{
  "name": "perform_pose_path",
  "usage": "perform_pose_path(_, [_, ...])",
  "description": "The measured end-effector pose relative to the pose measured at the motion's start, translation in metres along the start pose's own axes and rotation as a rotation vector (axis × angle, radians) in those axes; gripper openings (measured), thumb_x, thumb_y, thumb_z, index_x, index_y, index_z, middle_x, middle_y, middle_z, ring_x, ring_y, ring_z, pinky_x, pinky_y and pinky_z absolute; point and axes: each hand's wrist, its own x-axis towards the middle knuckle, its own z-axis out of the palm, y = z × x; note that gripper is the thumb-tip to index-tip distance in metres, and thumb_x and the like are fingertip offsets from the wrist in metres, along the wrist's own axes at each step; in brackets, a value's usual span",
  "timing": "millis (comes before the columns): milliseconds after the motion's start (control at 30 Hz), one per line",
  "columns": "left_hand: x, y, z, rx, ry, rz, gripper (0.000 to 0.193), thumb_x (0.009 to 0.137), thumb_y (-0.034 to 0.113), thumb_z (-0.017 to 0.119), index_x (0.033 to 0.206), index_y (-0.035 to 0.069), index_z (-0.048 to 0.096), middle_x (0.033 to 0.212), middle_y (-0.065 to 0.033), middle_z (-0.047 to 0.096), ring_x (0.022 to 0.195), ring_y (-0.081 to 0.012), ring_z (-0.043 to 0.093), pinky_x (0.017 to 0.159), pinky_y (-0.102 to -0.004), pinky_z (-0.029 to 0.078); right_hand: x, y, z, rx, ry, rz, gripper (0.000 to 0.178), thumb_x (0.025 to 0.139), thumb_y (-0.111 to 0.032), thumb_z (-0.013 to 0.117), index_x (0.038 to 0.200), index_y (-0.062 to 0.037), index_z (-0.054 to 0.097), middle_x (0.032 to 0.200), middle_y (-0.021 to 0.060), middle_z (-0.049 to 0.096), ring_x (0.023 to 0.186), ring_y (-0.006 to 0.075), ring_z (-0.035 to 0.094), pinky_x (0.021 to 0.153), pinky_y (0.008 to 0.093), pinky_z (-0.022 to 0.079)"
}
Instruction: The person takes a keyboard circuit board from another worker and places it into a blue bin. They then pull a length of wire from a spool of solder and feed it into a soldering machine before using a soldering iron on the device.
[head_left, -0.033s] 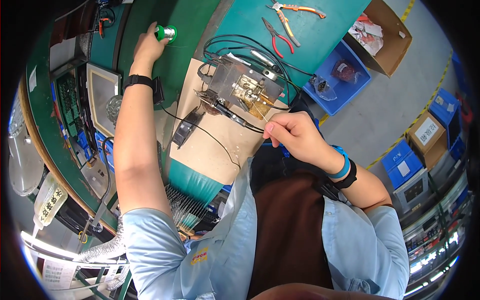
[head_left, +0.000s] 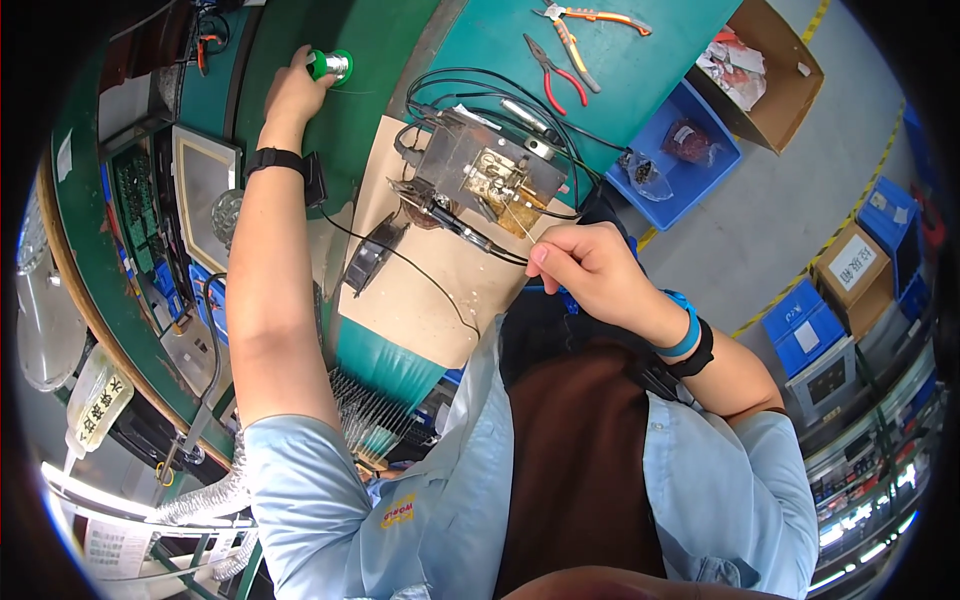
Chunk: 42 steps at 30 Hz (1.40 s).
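Observation:
At the far left of the bench, my left hand (head_left: 295, 92) is wrapped round a small spool (head_left: 338, 67) with green flanges and shiny silver wire, probably solder. A fine strand trails from it toward the right. My right hand (head_left: 592, 275) is closed in a pinch on a thin, pale wire (head_left: 522, 224) in front of a worn grey metal box (head_left: 445, 160). The wire's far end points at the small metal fittings on that box; whether it touches them I cannot tell. A dark handled tool (head_left: 450, 215) with a black cable lies by the box's near edge.
Brown paper (head_left: 400, 300) lies under the box, with a black block (head_left: 372, 262) on it. Beyond are red-handled pliers (head_left: 556, 80) and orange-handled cutters (head_left: 575, 45). At right stand a blue bin (head_left: 725, 165) and a cardboard box (head_left: 795, 95). Loose black cables (head_left: 470, 75) loop behind the metal box.

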Motion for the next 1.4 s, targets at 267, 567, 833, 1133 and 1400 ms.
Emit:
perform_pose_path(267, [-0.055, 0.003, -0.019, 0.031, 0.365, 0.19, 0.076, 0.091, 0.04, 0.077, 0.153, 0.01, 0.046, 0.13, -0.0231, 0.067, 0.126, -0.04, 0.061, 0.107, -0.0473, 0.049, -0.008, -0.003, 0.003, -0.022, -0.007, -0.097, 0.026, 0.105, -0.014, 0.058, 0.089, 0.0009, 0.072, 0.068, 0.0052, 0.066, 0.063, 0.0105, 0.061, 0.059, 0.0271, 0.047])
perform_pose_path(567, [-0.258, 0.096, -0.112, -0.535, -0.137, 1.075, 0.021, 0.086, 0.009, 0.074, 0.107, 0.006, 0.073, 0.108, -0.0111, 0.073, 0.11, -0.0317, 0.067, 0.105, -0.0455, 0.049, 0.0, -0.003, 0.018, -0.094, -0.018, -0.244, 0.024, 0.104, -0.014, 0.059, 0.087, -0.0017, 0.072, 0.065, 0.0043, 0.066, 0.059, 0.0119, 0.064, 0.056, 0.0284, 0.048])
perform_pose_path(833, [-0.245, 0.082, -0.092, -0.417, -0.138, 1.081, 0.011, 0.084, 0.011, 0.077, 0.091, 0.005, 0.072, 0.086, -0.009, 0.067, 0.087, -0.0307, 0.065, 0.09, -0.0426, 0.052, 0.002, 0.015, 0.02, -0.097, 0.038, -0.153, 0.023, 0.103, -0.014, 0.06, 0.087, -0.0021, 0.071, 0.065, 0.0048, 0.066, 0.057, 0.0129, 0.063, 0.056, 0.0286, 0.047])
perform_pose_path(1133, [-0.208, 0.052, -0.081, -0.352, 0.028, 0.903, 0.006, 0.089, 0.008, 0.072, 0.092, 0.003, 0.069, 0.084, -0.0091, 0.065, 0.086, -0.0307, 0.061, 0.079, -0.0402, 0.05, 0.006, 0.028, 0.013, -0.221, 0.148, -0.136, 0.021, 0.101, -0.012, 0.061, 0.087, -0.0006, 0.071, 0.067, 0.006, 0.065, 0.059, 0.0135, 0.062, 0.058, 0.0301, 0.048])
perform_pose_path(1400, [-0.192, 0.038, -0.09, -0.28, 0.022, 0.856, 0.007, 0.09, 0.002, 0.07, 0.097, 0.002, 0.068, 0.092, -0.0096, 0.063, 0.09, -0.0283, 0.058, 0.079, -0.0373, 0.048, 0.032, 0.035, -0.007, -0.609, 0.338, -0.282, 0.016, 0.095, -0.012, 0.07, 0.108, -0.0041, 0.07, 0.086, 0.0082, 0.067, 0.078, 0.0247, 0.067, 0.079, 0.0403, 0.055])
